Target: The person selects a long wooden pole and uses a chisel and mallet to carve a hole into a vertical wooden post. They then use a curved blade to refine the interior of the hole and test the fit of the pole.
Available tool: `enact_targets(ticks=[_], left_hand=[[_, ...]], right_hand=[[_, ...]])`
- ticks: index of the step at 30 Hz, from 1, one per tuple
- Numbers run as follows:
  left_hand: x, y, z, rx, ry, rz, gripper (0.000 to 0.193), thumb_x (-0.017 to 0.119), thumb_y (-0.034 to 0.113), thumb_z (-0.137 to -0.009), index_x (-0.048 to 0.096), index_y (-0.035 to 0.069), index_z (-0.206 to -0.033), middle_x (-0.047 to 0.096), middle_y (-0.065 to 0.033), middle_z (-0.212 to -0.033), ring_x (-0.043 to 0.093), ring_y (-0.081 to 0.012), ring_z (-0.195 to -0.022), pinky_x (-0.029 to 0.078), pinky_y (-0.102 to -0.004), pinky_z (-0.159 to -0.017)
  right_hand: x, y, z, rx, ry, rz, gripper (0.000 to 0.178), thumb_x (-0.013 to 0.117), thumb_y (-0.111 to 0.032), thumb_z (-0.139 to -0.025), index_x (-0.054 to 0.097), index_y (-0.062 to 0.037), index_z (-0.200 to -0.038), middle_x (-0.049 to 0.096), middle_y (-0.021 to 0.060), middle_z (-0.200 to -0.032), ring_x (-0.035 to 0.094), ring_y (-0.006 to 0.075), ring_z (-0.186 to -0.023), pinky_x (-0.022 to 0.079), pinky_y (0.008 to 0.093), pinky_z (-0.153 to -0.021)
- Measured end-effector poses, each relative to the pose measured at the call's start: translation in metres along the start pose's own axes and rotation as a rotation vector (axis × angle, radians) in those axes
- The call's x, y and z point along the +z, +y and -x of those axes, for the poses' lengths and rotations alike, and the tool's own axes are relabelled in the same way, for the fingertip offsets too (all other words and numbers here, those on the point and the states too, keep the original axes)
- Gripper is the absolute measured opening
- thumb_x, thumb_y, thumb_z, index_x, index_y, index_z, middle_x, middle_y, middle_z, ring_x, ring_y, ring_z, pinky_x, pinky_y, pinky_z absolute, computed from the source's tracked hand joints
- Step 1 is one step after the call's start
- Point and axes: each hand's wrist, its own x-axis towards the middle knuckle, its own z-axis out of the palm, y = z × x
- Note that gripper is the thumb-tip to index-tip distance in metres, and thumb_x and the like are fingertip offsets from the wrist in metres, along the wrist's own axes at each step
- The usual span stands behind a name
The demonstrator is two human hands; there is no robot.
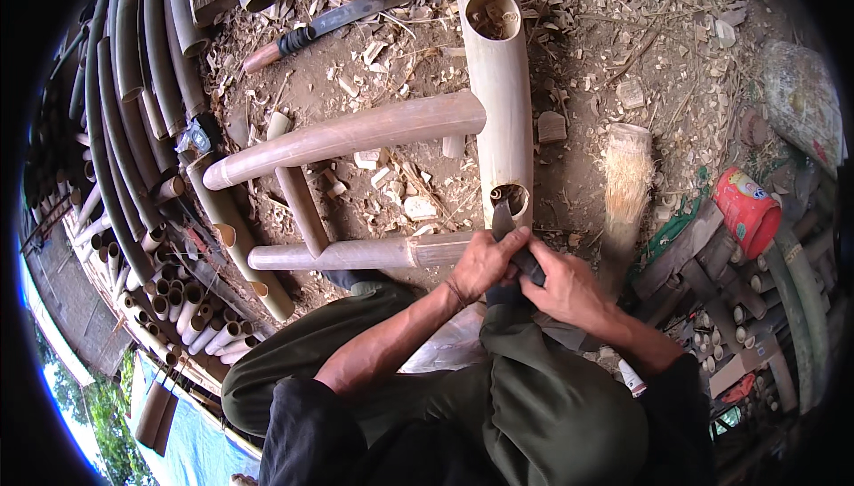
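Note:
Both hands are closed on a knife with a dark handle [530, 265]. My left hand [485, 264] grips it near the blade, thumb pressed close to the right one. Farther back on the handle is my right hand [569, 286]. The blade [503, 217] points away from me, its tip at the rim of a round hole in a thick pale bamboo post [505, 99]. A curl of shaving seems to lie in that hole. A long bamboo rail [356, 136] meets the post midway; a nearer rail [365, 253] runs toward my left hand, which hides its end.
A machete [356, 10] lies on the chip-strewn ground beyond the rails. A short rung [302, 210] joins them, and a holed bamboo piece [236, 232] sits at their left ends. Bamboo poles [133, 86] crowd the left. A frayed bamboo stump [625, 175] and red container [745, 212] lie right.

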Motion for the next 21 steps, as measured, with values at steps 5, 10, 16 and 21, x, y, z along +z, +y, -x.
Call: enact_targets(ticks=[5, 10, 16, 21], left_hand=[[0.063, -0.035, -0.032, 0.087, -0.421, 1.173, 0.048, 0.045, 0.042, -0.102, 0.047, 0.01, -0.138, 0.059, 0.0009, -0.081, 0.052, -0.0106, -0.064, 0.044, -0.0266, -0.06], [0.054, -0.036, -0.024, 0.014, -0.218, 1.072, 0.047, 0.048, 0.042, -0.1, 0.058, 0.003, -0.124, 0.059, -0.0045, -0.067, 0.053, -0.0136, -0.057, 0.044, -0.028, -0.057], [0.015, -0.038, 0.005, 0.163, 0.244, 0.078, 0.038, 0.055, 0.032, -0.098, 0.071, 0.0, -0.085, 0.058, -0.0057, -0.056, 0.051, -0.0107, -0.046, 0.044, -0.0295, -0.048], [0.023, -0.013, 0.011, 0.146, 0.052, 0.496, 0.04, 0.048, 0.037, -0.102, 0.068, 0.004, -0.114, 0.059, -0.0003, -0.066, 0.045, -0.0063, -0.05, 0.038, -0.0241, -0.046]], right_hand=[[-0.066, -0.015, -0.014, -0.216, -0.211, 0.832, 0.035, 0.064, -0.019, -0.081, 0.057, 0.004, -0.107, 0.068, 0.0184, -0.08, 0.069, 0.0326, -0.071, 0.054, 0.0423, -0.06], [-0.065, -0.014, -0.032, -0.22, -0.33, 0.732, 0.036, 0.063, -0.017, -0.081, 0.057, 0.007, -0.106, 0.066, 0.0172, -0.067, 0.068, 0.0352, -0.064, 0.054, 0.0437, -0.059], [0.031, 0.009, -0.004, -0.097, 0.028, 0.077, 0.047, 0.072, -0.019, -0.076, 0.049, -0.003, -0.114, 0.067, 0.0207, -0.087, 0.066, 0.041, -0.075, 0.054, 0.0479, -0.064], [-0.027, -0.021, -0.006, -0.197, -0.059, 0.41, 0.041, 0.067, -0.016, -0.08, 0.049, -0.0044, -0.115, 0.066, 0.0171, -0.085, 0.068, 0.0341, -0.07, 0.054, 0.0457, -0.061]])
